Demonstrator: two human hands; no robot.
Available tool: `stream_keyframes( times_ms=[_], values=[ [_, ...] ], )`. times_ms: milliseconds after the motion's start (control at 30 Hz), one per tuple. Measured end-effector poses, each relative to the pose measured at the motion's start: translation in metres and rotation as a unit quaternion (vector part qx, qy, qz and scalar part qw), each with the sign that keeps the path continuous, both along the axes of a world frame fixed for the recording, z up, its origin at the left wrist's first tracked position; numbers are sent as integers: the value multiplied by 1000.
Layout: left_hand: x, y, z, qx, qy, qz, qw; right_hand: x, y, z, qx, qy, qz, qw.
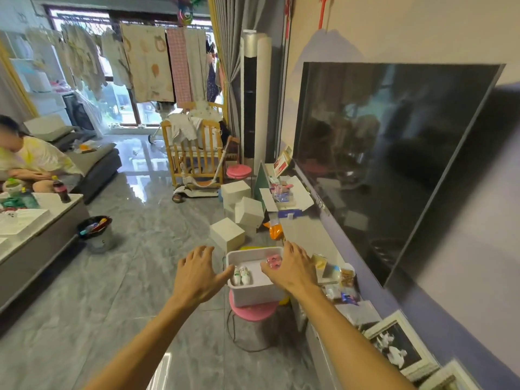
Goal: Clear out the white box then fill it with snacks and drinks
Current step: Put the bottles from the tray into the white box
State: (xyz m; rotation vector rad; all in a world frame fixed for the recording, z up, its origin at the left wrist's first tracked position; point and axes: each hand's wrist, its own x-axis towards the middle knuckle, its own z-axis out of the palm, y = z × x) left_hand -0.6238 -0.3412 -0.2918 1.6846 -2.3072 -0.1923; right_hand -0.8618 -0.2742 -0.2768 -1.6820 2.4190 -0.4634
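The white box point(247, 294) stands on a pink stool point(253, 311) beside the TV cabinet. Inside it lie two small white bottles with green labels point(242, 275) and a pink round item point(274, 261). My left hand point(198, 273) hovers just left of the box with its fingers spread, the thumb close to the rim. My right hand point(292, 267) is over the box's right side, fingers apart and empty, its thumb next to the pink item. Snack packets point(334, 273) lie on the cabinet top right of the box.
White cartons point(228, 235) and an orange bag point(275, 230) sit on the floor beyond the box. A large TV point(388, 164) fills the right wall. Left are a coffee table point(42, 220) with a cola bottle point(60, 190), a bin point(97, 232) and a seated person point(28, 161).
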Motion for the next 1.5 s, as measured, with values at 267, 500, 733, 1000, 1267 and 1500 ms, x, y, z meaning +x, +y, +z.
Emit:
stream_keyframes(
  times_ms=[267, 500, 733, 1000, 1267, 1500],
  values=[
    [-47, -112, -23, 18, -22, 14, 999, -48, -121, -33, 40, -13, 16, 999],
    [-77, -211, -62, 71, -21, 12, 997, -63, -226, -81, 80, -37, 26, 996],
    [-99, -331, -124, 147, -13, 24, 989, -77, -340, -142, 159, -38, 13, 987],
    [-129, -409, -242, 287, -52, 1, 956, -92, -429, -245, 257, -28, 32, 965],
    [-147, -455, -403, 307, -218, -158, 913, -126, -463, -420, 370, 9, 290, 883],
    [-159, -475, -518, 242, -340, -329, 847, -135, -492, -550, 290, 33, 518, 804]
  ],
)
